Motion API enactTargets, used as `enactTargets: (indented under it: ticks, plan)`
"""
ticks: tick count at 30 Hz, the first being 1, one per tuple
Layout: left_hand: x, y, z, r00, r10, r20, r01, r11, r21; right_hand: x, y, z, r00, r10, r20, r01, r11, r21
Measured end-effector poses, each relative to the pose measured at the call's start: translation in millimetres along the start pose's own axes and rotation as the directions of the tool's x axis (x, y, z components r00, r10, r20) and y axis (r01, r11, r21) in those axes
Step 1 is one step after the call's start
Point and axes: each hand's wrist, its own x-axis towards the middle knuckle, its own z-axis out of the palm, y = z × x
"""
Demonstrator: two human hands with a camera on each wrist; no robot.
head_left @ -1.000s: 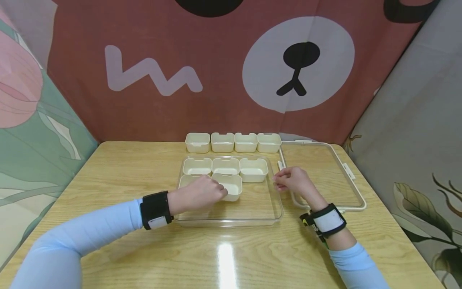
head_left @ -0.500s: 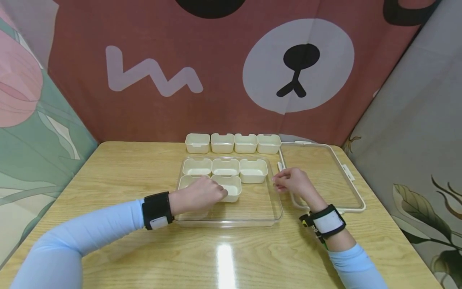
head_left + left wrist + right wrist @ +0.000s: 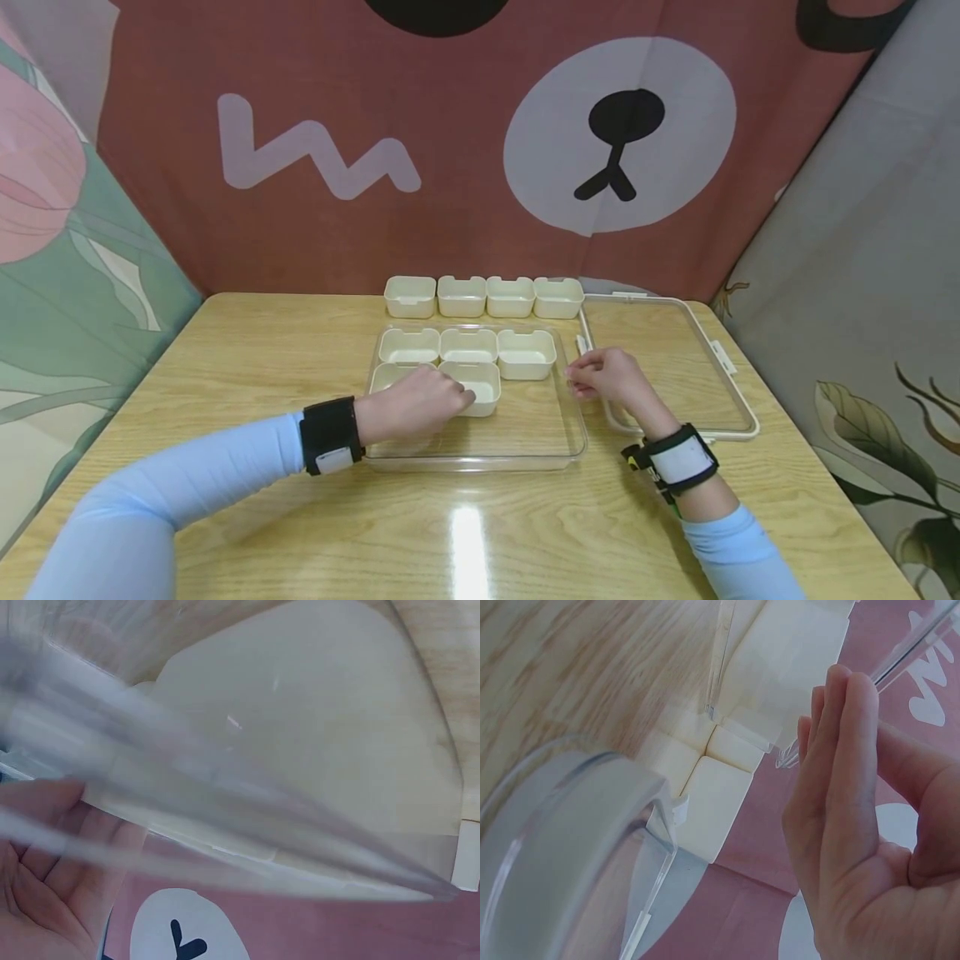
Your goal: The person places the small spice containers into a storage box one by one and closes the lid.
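A clear bin (image 3: 480, 459) sits mid-table and bears several cream containers. Three form its back row, such as the one at its right end (image 3: 528, 357); two stand in front of them. My left hand (image 3: 420, 404) reaches over the bin's left side and grips the front-row right container (image 3: 483, 396) by its near rim. It partly covers the front-row left container (image 3: 390, 375). My right hand (image 3: 611, 375) pinches the bin's right rim between thumb and fingertips. In the right wrist view the fingers (image 3: 851, 742) lie nearly straight, meeting the bin's edge.
Several more cream containers (image 3: 462, 298) stand in a line behind the bin. A clear lid with a white frame (image 3: 723, 434) and clips lies to the right, close beside my right hand. A fabric backdrop (image 3: 465, 242) rises at the table's back edge.
The gripped front-row container has shifted very slightly left, against its neighbour. Both hands otherwise keep their places.
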Motion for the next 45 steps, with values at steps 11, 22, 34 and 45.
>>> enactTargets:
  ticks: [11, 22, 34, 45]
  plan:
    - [0.7, 0.5, 2.1, 1.0, -0.015, 0.01, 0.015, 1.0, 0.003, -2.7, -2.0, -0.7, 1.0, -0.01, 0.0, 0.01, 1.0, 0.005]
    - [-0.3, 0.1, 4.6, 0.999, -0.026, 0.019, 0.026, 1.0, 0.011, -2.1, -0.9, 0.0, 1.0, -0.021, 0.011, 0.021, 1.0, 0.013]
    - [0.3, -0.4, 1.5, 0.999, -0.034, 0.038, 0.033, 0.999, 0.005, -1.6, -0.7, -0.6, 1.0, -0.024, 0.001, 0.024, 1.0, -0.009]
    - [0.3, -1.5, 1.6, 0.998, -0.049, 0.05, 0.048, 0.999, 0.021, -2.1, -0.6, -0.3, 0.999, -0.049, 0.005, 0.049, 0.999, -0.009]
